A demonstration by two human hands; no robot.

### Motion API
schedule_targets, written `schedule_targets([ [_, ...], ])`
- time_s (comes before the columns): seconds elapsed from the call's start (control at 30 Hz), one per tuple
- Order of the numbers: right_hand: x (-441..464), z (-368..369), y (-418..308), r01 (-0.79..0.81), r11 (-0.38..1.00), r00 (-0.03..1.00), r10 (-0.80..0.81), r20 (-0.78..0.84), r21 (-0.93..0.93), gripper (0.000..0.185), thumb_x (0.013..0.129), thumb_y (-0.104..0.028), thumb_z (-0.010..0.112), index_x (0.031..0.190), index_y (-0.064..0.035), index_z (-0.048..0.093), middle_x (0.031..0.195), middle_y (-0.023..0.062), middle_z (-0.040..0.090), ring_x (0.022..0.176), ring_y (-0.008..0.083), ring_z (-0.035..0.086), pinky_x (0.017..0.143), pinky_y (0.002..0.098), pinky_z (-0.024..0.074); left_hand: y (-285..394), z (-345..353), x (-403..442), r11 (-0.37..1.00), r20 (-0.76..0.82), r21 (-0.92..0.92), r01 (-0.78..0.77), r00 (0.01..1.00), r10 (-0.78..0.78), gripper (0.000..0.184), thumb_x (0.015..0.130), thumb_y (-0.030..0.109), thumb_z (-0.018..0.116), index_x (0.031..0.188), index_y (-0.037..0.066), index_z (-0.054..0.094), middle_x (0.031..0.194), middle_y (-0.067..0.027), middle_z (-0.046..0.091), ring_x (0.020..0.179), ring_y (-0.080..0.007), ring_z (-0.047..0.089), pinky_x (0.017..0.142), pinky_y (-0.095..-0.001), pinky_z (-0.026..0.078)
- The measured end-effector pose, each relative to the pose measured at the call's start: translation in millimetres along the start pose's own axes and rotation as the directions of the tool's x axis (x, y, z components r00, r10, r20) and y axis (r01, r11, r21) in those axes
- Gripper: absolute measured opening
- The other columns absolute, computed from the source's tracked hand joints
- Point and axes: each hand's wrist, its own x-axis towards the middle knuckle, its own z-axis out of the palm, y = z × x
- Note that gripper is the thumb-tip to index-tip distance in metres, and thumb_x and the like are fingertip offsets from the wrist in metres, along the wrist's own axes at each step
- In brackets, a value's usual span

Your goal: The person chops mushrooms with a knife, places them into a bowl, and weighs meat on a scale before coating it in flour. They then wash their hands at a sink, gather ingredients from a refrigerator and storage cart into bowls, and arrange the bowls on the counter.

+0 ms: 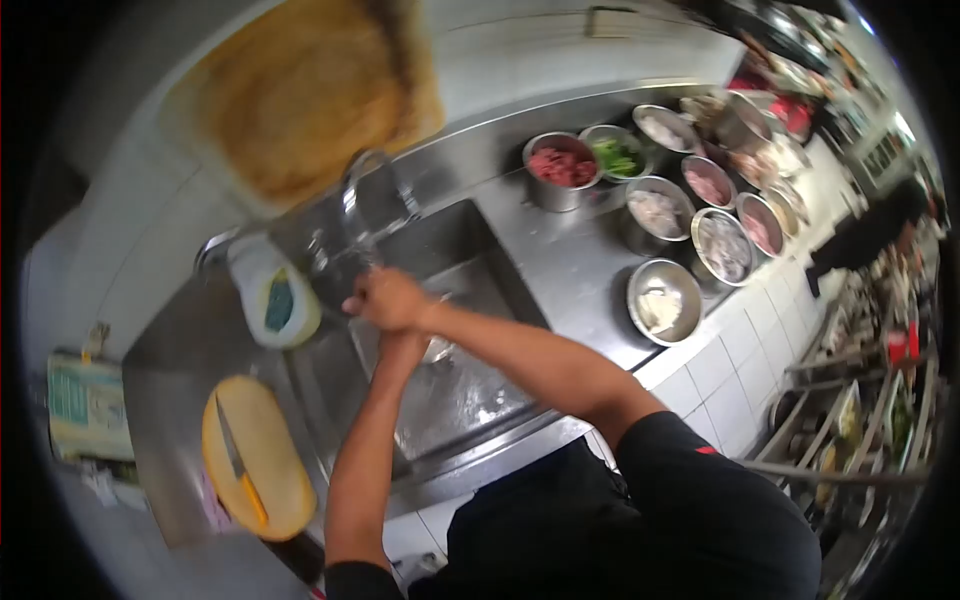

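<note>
Grip: I can't tell, hands [385, 299] overlapping, blurred | place: over sink [470, 392] | risk: right elbow [612, 395] swinging wide could knock steel bowl [666, 271] right of sink

The person over there has both bare forearms stretched forward, the left forearm [358, 465] rising almost straight and the right forearm [525, 358] slanting across from a bent elbow. Their wrists meet, with the right hand [388, 298] lapped over the left hand [404, 342]. The right fingers [354, 304] look curled, though blur hides their exact pose; the left ones I can't make out.
</note>
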Motion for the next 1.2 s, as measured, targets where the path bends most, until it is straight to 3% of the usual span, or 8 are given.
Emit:
schedule_targets([
  [0.13, -12.9, -21.7, 18.2, 0.211, 0.970, 0.977, -0.206, 0.047, -0.122, 0.035, 0.072, -0.037, 0.066, 0.068, -0.0026, 0.066, 0.067, 0.0183, 0.061, 0.064, 0.0355, 0.060, 0.062, 0.0411, 0.0477, -19.5, -15.7, -27.9, 0.901, 0.180, -0.181, 0.394, 0.914, -0.364, 0.022, 0.080, 0.010, 0.057, 0.100, 0.003, 0.050, 0.092, -0.0146, 0.057, 0.084, -0.0304, 0.060, 0.071, -0.0427, 0.049],
  [0.2, -15.6, -40.8, 28.1, 0.242, 0.954, 0.964, -0.215, 0.158, -0.177, 0.032, 0.071, -0.032, 0.066, 0.065, -0.0005, 0.064, 0.065, 0.0193, 0.060, 0.063, 0.0343, 0.060, 0.061, 0.0392, 0.0480, 3.5, -39.6, -34.5, 0.172, 0.565, -0.550, 0.817, 0.516, -0.644, 0.017, 0.077, 0.004, 0.058, 0.091, 0.005, 0.049, 0.087, -0.0125, 0.055, 0.083, -0.0294, 0.060, 0.066, -0.0417, 0.052],
  [0.3, -16.5, -65.9, -3.6, -0.290, 0.956, 0.921, 0.263, 0.288, 0.053, 0.017, 0.065, -0.016, 0.062, 0.062, 0.0000, 0.062, 0.060, 0.0175, 0.058, 0.061, 0.0334, 0.059, 0.061, 0.0384, 0.0483, 10.0, -38.7, -57.3, -0.296, 0.714, -0.626, 0.721, 0.377, -0.590, 0.017, 0.072, -0.001, 0.058, 0.079, 0.007, 0.046, 0.079, -0.0083, 0.053, 0.081, -0.0269, 0.060, 0.060, -0.0402, 0.053],
  [0.43, -9.7, -26.4, 5.9, 0.178, 0.972, 0.975, -0.152, 0.165, -0.157, 0.013, 0.061, -0.012, 0.060, 0.068, -0.0012, 0.063, 0.071, 0.0162, 0.062, 0.070, 0.0327, 0.061, 0.067, 0.0380, 0.0488, 18.1, -34.1, -25.5, 0.721, 0.394, -0.204, 0.663, 0.730, -0.559, 0.021, 0.076, 0.004, 0.051, 0.097, 0.003, 0.052, 0.087, -0.0176, 0.056, 0.082, -0.0351, 0.061, 0.067, -0.0425, 0.052],
  [0.53, -4.6, -22.4, 5.3, 0.132, 0.987, 0.955, -0.102, 0.279, -0.091, 0.026, 0.060, -0.010, 0.058, 0.083, -0.0002, 0.062, 0.090, 0.0177, 0.063, 0.086, 0.0344, 0.060, 0.076, 0.0405, 0.0475, 9.4, -19.2, -28.6, 0.939, 0.338, 0.147, 0.312, 0.876, -0.344, 0.027, 0.081, 0.010, 0.047, 0.107, 0.006, 0.052, 0.098, -0.0192, 0.054, 0.085, -0.0376, 0.060, 0.073, -0.0433, 0.050],
  [0.73, 41.8, -35.3, 118.9, 0.347, 0.516, 0.901, -0.416, 0.125, -0.783, 0.026, 0.077, -0.023, 0.058, 0.096, -0.0059, 0.060, 0.090, 0.0127, 0.061, 0.085, 0.0281, 0.056, 0.077, 0.0386, 0.0433, 53.4, -81.4, -58.5, 0.830, 0.131, 0.310, 0.463, 0.844, -0.520, 0.021, 0.083, 0.010, 0.047, 0.103, 0.009, 0.051, 0.100, -0.0176, 0.049, 0.079, -0.0353, 0.061, 0.069, -0.0445, 0.051],
  [1.0, 96.1, -18.9, 209.3, 0.551, 0.670, 0.694, -0.699, -0.172, -0.498, 0.038, 0.087, -0.030, 0.046, 0.090, 0.0070, 0.055, 0.085, 0.0220, 0.056, 0.071, 0.0366, 0.053, 0.066, 0.0458, 0.0431, 126.4, -144.7, -150.5, 0.602, -0.333, 0.341, 0.722, 0.692, -0.640, 0.021, 0.074, 0.004, 0.054, 0.092, 0.006, 0.045, 0.098, -0.0162, 0.046, 0.078, -0.0351, 0.058, 0.064, -0.0428, 0.051],
  [1.2, 212.9, 31.0, 378.9, -0.072, 0.921, 0.931, -0.075, -0.357, -0.382, 0.035, 0.087, -0.042, 0.052, 0.097, -0.0132, 0.070, 0.089, 0.0134, 0.067, 0.070, 0.0291, 0.063, 0.057, 0.0379, 0.0483, 210.7, -164.1, -204.2, 0.386, -0.710, 0.146, 0.911, 0.369, -0.600, 0.025, 0.072, -0.001, 0.053, 0.094, 0.003, 0.044, 0.107, -0.0184, 0.045, 0.076, -0.0389, 0.056, 0.063, -0.0443, 0.049],
])
